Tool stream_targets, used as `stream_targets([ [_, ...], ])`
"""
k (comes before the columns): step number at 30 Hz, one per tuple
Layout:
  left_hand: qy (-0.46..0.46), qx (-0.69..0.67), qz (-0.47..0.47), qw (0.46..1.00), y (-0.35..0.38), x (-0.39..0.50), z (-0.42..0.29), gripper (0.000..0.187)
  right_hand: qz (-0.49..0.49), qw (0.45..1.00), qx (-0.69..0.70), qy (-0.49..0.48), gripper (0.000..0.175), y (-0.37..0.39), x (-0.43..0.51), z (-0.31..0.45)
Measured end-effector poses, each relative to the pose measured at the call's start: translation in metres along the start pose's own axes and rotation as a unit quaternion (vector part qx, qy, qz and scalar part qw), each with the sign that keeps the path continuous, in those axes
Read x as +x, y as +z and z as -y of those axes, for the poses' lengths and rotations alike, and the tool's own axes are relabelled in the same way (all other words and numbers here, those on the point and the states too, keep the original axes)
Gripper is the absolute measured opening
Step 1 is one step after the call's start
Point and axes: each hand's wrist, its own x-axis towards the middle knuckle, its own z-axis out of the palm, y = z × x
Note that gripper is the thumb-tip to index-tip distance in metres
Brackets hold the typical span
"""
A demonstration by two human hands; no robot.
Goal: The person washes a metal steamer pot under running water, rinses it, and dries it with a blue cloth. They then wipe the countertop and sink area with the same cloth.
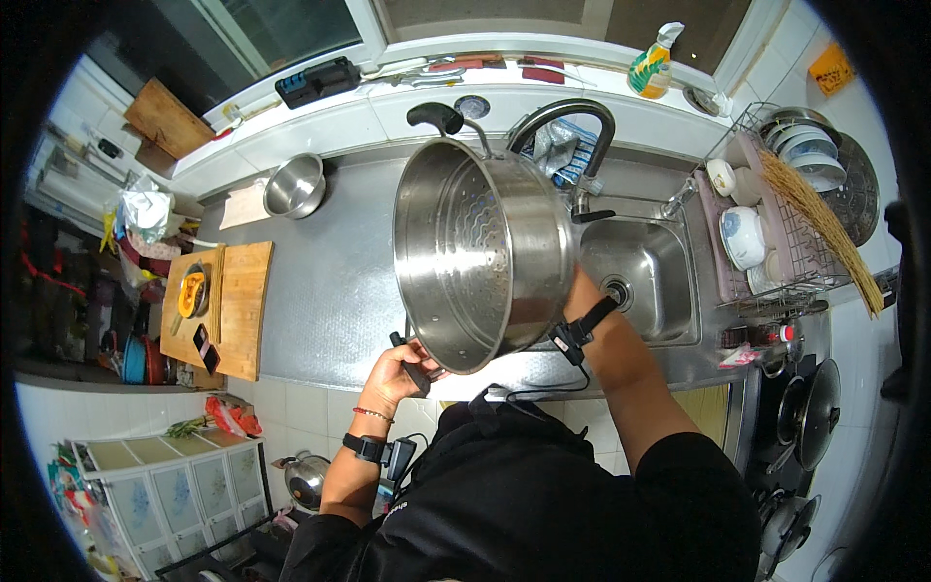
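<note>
A stainless steel steamer pot with a perforated bottom is held tilted on its side above the counter and the sink's left edge. Its mouth faces left. My left hand grips the black side handle at the near rim. Behind the pot's base, my right hand holds the lower right side, its fingers hidden by the steel. The pot's other black handle points toward the window. A curved faucet rises just beyond the pot, and the steel sink lies to the right, partly covered.
A steel bowl stands at the back left. On the wooden cutting board are cut pumpkin, chopsticks and a phone. A dish rack with bowls stands right, and a spray bottle on the sill.
</note>
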Motion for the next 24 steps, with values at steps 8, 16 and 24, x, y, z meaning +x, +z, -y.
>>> stream_targets([
  [8, 0.073, -0.023, 0.114, 0.991, 0.014, 0.008, -0.011, 0.045, 0.131, 0.977, 0.134, 0.105, 0.049, -0.032, 0.043, -0.076],
  [16, 0.125, 0.073, -0.015, 0.989, -0.014, 0.000, -0.043, 0.057, 0.170, 0.980, 0.107, 0.017, 0.050, -0.058, 0.013, -0.042],
  [24, 0.164, 0.009, -0.072, 0.984, -0.036, -0.002, -0.038, 0.054, 0.133, 0.979, 0.120, -0.099, 0.054, -0.079, 0.001, 0.011],
])
